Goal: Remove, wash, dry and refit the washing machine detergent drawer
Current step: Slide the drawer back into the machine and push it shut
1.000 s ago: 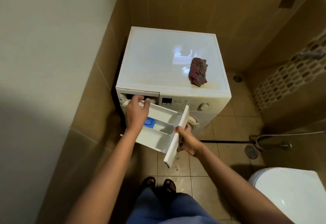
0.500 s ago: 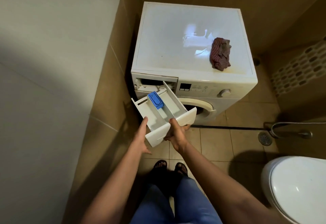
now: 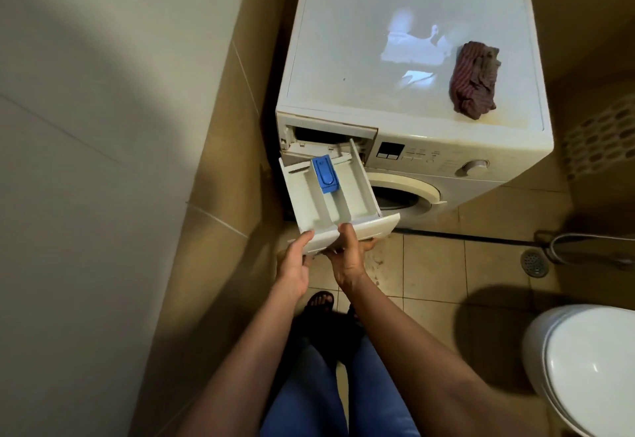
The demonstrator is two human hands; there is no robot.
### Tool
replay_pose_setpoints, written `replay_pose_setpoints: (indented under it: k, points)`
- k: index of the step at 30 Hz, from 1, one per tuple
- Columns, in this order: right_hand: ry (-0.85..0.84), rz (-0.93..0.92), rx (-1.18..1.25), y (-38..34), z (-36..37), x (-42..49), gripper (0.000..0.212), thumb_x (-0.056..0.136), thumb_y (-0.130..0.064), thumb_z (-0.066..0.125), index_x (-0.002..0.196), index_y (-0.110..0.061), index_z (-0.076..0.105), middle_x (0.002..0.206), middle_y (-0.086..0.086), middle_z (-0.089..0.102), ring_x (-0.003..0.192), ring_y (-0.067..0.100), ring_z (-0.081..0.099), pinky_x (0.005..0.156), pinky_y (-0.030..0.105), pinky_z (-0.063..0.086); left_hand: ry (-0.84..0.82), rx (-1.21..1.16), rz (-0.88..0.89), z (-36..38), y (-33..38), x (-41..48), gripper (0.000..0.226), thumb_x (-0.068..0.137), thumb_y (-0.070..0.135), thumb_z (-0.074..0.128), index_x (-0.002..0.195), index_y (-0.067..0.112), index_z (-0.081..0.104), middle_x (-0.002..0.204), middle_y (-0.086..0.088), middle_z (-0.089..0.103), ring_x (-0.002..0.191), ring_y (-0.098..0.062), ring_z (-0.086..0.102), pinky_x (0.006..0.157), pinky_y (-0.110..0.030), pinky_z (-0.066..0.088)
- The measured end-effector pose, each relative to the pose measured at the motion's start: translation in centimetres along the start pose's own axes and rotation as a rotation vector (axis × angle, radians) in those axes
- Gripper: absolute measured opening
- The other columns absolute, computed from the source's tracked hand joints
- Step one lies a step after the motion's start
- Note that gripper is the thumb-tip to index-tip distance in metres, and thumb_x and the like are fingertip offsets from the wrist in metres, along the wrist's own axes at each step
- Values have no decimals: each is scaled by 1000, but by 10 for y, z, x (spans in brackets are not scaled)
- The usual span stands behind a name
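Left hand [image 3: 294, 262] clasped the front left corner of the drawer [image 3: 304, 197], thumb on top. Right hand [image 3: 348, 259] gripped its front panel, thumb above, fingers beneath. It hung tilted, rear at the slot of the washer [image 3: 350, 68]. Farther right, a cloth [image 3: 476, 79] lay on top.

Single view, head-worn, wide-angle. Set at standing height, pitched steeply down and forward along the wearer's own forearms and legs. Far centre, at close range: white front-loading washing machine [image 3: 343, 58]. Left: pale plastered wall [image 3: 86, 127]. Near right: white oval toilet lid [image 3: 584, 374]. Below: beige tiled floor [image 3: 429, 264].
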State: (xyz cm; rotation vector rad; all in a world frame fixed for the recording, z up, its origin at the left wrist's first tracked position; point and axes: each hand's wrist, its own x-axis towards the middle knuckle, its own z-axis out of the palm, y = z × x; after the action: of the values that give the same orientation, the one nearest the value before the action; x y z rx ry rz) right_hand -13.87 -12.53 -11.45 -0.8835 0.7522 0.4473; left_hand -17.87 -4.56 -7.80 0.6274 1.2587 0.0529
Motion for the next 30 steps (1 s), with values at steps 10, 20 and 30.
replay_pose_setpoints:
  k: [10, 20, 30]
  points:
    - [-106, 134, 99, 9, 10, 21, 99, 65, -8, 71, 142, -30, 14, 117, 16, 53, 109, 29, 54, 95, 45, 49, 49, 73, 47, 13, 25, 34, 11, 82, -4, 53, 83, 6, 58, 83, -7, 61, 70, -14, 56, 50, -15, 45]
    - [-102, 275, -5, -7, 19, 33, 14, 92, -10, 55, 102, -1, 54, 106, 20, 59, 101, 32, 60, 93, 47, 51, 37, 200, 85, 8, 53, 67, 14, 79, -7, 48, 75, 4, 55, 79, -8, 59, 69, -13, 53, 59, -21, 43]
    - [-162, 256, -146, 3, 31, 24, 32, 90, -19, 54, 113, 2, 52, 115, 31, 55, 99, 36, 53, 88, 40, 45, -71, 118, -83, 28, 2, 51, 50, 74, 48, 77, 107, 13, 65, 106, -10, 70, 100, -21, 65, 91, -34, 51]
